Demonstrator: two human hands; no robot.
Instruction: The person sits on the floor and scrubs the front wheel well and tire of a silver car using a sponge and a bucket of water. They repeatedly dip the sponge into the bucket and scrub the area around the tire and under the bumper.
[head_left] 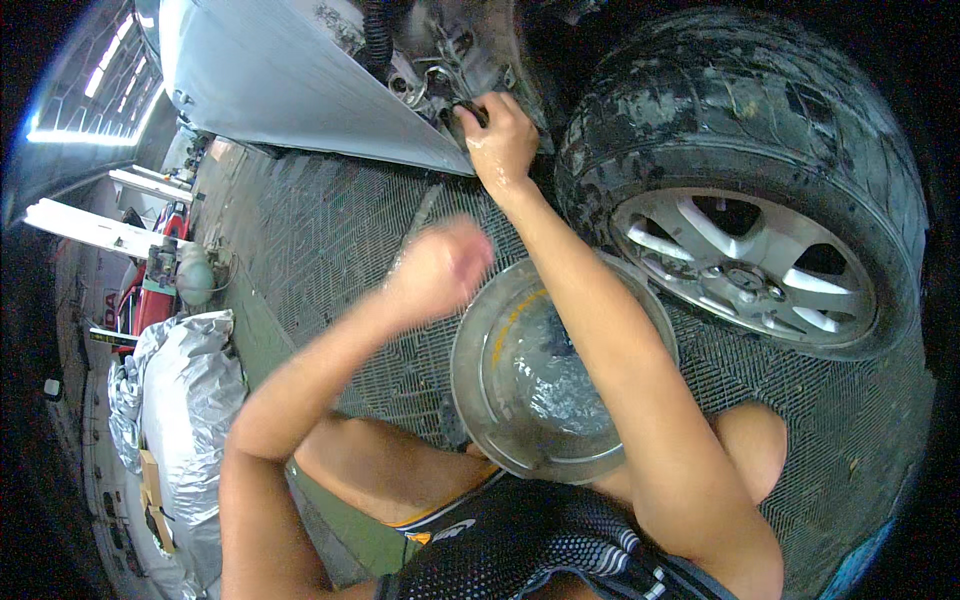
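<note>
1. While the right hand (500, 135) is stretched up to the car's wheel arch, its wet fingers are clenched on a small dark object (474, 112), pressed against the grimy metal parts behind the tyre (745, 160); what the object is cannot be told.
2. Lower and to the left, the left hand (440, 268) is seen blurred and curled into a loose fist; whether anything is held in it cannot be told.
3. A round metal basin (520, 385) with a dull, scuffed rim is set on the floor between the knees, just below the right forearm; rippled water is held in it.
4. Glossy black wet rubber with a blocky tread is shown on the tyre, and a silver spoked rim (745, 275) sits inside it.
5. A smooth grey body panel (290, 85) slants down to the arch.
6. A dark, fine grid mat (320, 230) covers the floor.
7. Far left, a crinkled silver cover (190, 390) is draped over something bulky.
</note>
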